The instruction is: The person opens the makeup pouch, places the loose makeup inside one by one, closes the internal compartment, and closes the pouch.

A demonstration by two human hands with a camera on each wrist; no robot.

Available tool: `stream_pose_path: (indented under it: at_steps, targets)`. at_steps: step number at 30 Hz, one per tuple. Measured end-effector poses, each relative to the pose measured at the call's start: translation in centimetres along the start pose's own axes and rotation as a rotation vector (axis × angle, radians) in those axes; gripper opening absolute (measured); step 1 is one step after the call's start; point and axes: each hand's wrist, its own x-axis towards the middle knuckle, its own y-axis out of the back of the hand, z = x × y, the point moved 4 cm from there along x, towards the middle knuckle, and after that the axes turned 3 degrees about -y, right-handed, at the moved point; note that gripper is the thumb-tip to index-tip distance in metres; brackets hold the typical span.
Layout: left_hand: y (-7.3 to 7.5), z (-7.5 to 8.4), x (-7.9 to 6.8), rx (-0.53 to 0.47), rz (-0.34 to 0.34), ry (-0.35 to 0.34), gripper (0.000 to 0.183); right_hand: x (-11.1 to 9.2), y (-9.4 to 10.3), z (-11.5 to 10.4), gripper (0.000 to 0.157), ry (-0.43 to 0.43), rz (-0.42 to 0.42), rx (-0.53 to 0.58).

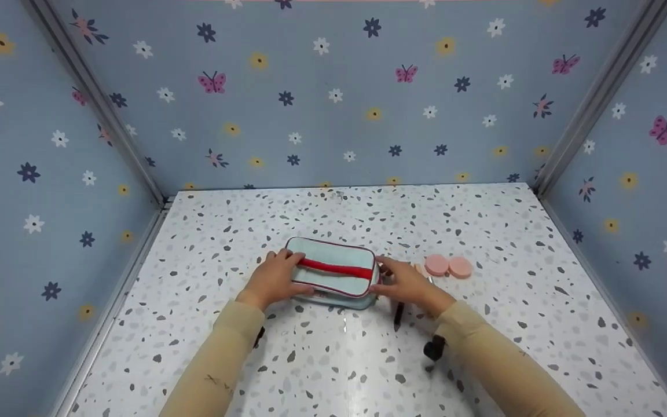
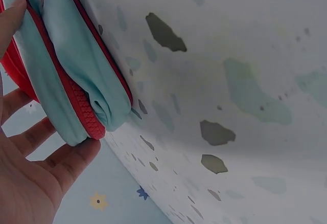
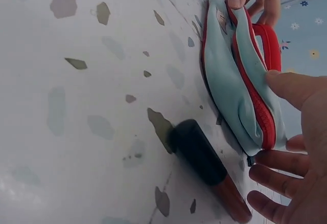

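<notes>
A light blue zip pouch (image 1: 333, 252) with red piping and a red handle strap (image 1: 333, 267) rests on the speckled table between both hands. My left hand (image 1: 274, 277) holds its left end, thumb at the front edge and fingers over the top by the strap. At the right end, my right hand (image 1: 409, 284) holds the corner, its thumb on the lid edge and its other fingers spread behind. The red zip (image 3: 255, 101) runs along the pouch's side, which sags in a fold. Beside the right hand lies a reddish-brown tube with a black cap (image 3: 199, 150).
Two pink round pads (image 1: 436, 264) lie side by side to the right of the right hand. Light blue flowered panels (image 1: 333, 92) stand behind the table (image 1: 252, 370) and along both sides, joined by metal corner posts.
</notes>
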Motion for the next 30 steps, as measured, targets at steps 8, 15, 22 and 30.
stream_pose_path:
  at_steps: [8, 15, 22, 30]
  targets:
    - [0.1, -0.2, 0.0, 0.013, -0.006, -0.016, 0.084, 1.8, 2.5, 0.8, 0.053, 0.013, 0.02, -0.062]
    - [0.0, -0.2, 0.0, 0.017, -0.039, -0.016, 0.081, 4.0, 3.1, 0.6, 0.047, -0.039, 0.002, -0.145]
    - [-0.3, -0.1, 0.0, 0.0, -0.044, -0.026, 0.081, 5.5, 2.9, 1.0, 0.042, -0.054, -0.039, -0.149]
    - [-0.6, -0.2, -0.2, 0.005, -0.03, -0.029, 0.081, 6.5, 2.1, 1.1, 0.036, 0.018, -0.032, -0.175]
